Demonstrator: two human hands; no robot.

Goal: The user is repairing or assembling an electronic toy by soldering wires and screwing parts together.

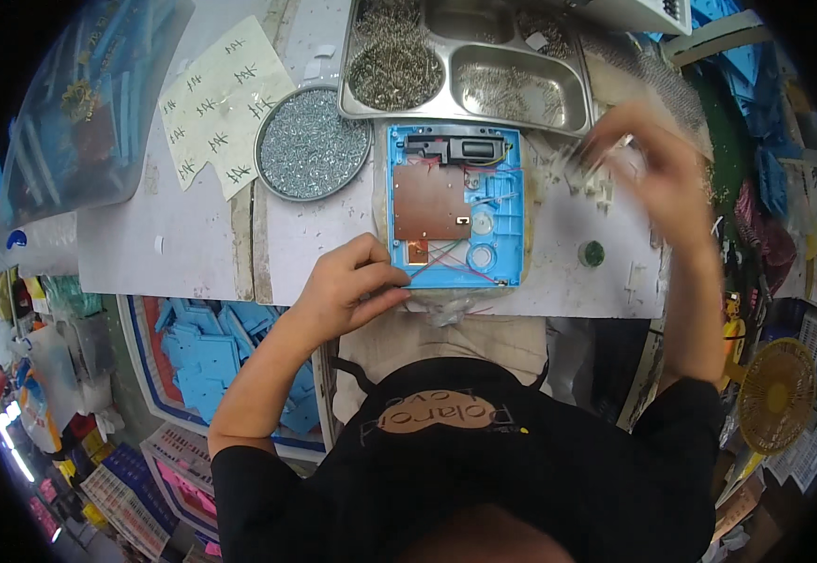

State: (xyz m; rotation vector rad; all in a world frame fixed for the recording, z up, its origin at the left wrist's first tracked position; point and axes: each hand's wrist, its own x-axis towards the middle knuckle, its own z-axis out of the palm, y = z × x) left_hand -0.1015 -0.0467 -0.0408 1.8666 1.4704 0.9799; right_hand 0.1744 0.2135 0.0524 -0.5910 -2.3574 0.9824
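Left hand (347,286) sits at the lower left corner of the blue housing (456,206), fingers curled, thumb and fingertips pinched against its edge, pinning it to the table (202,235). Right hand (657,169) is up over the right side of the table, blurred; can't tell if it's open or gripping anything. Small white parts (582,174) lie scattered just under and beside it.

Housing lies flat and open-side up at the table's front edge, right in front of me. Inside: brown board (430,202) on the left, black part (453,147) along the top, thin red and green wires (446,255) running across the bottom.

Steel tray (573,117) with compartments touches the housing's far edge; screws piled in its left compartment, fewer in the right one. Round dish (313,144) full of screws sits just left of the housing. Paper sheet (226,103) with handwritten marks lies beyond the dish to the left. Small green round thing (591,252) sits right of the housing, near the front edge.
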